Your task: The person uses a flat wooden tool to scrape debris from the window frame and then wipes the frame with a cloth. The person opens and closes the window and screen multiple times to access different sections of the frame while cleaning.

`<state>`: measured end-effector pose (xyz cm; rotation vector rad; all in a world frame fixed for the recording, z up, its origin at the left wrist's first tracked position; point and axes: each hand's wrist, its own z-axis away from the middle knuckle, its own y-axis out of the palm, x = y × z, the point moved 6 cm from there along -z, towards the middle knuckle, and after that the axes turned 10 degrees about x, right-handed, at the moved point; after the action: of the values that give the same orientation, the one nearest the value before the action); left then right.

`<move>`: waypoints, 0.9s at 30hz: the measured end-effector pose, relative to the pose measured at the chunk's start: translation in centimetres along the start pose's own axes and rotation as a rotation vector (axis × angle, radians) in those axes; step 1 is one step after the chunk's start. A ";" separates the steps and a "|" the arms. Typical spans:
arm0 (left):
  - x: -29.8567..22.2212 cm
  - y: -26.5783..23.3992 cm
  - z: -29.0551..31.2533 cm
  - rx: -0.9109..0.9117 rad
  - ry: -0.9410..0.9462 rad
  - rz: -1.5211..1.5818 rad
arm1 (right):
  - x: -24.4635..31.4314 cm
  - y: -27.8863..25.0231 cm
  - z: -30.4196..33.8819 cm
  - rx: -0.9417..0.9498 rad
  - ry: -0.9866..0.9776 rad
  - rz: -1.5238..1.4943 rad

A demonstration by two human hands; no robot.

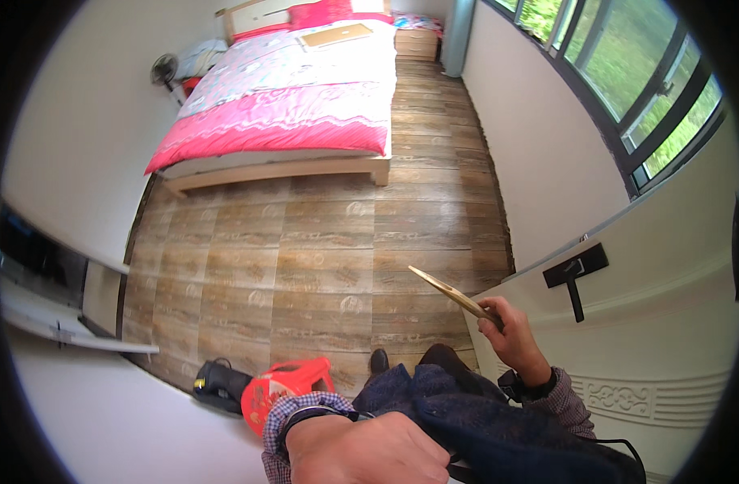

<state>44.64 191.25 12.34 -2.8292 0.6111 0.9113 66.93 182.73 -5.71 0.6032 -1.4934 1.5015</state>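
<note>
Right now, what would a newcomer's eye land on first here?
Probably the vivid pink-and-white bedspread on the bed at the upper middle. Then the red stool at the lower left, partly behind the left sleeve. Nearer the centre, a slim tan object juts up and leftward from the right hand, against the wood-patterned floor.

Floor: brown wood-plank pattern, pale round marks in places. Bed stands on it toward far end, pale wooden frame. On bed: pink-and-white quilt spread wide, pink band along foot end; tan board flat on quilt near head end; pink pillows by headboard. Right of bed: wooden nightstand, patterned cloth on top. Near side of floor: red stool, dark bag just beside it, black shoe.
</note>
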 end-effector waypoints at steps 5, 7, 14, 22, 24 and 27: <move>3.0 -9.4 -2.3 0.122 -0.042 0.198 | -2.2 -3.6 -4.3 -0.188 -0.015 0.034; 5.0 -13.2 -3.4 0.161 -0.056 0.264 | -3.9 -5.4 -6.6 -0.223 0.044 0.028; 13.3 -24.9 -10.2 0.281 -0.138 0.434 | -9.1 -13.0 -16.4 -0.345 0.068 -0.086; 22.3 -33.9 -19.1 0.419 -0.152 0.608 | -15.0 -21.6 -16.7 -0.635 0.273 -0.210; 24.6 -35.6 -21.1 0.465 -0.154 0.653 | -16.0 -23.0 -15.8 -0.734 0.297 -0.180; 27.5 -37.9 -23.5 0.529 -0.136 0.701 | -17.4 -24.1 -14.7 -0.857 0.397 -0.265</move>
<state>92.97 211.31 14.70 -2.0681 1.5960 0.8355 99.20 188.89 -10.20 -0.0218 -1.4880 0.6174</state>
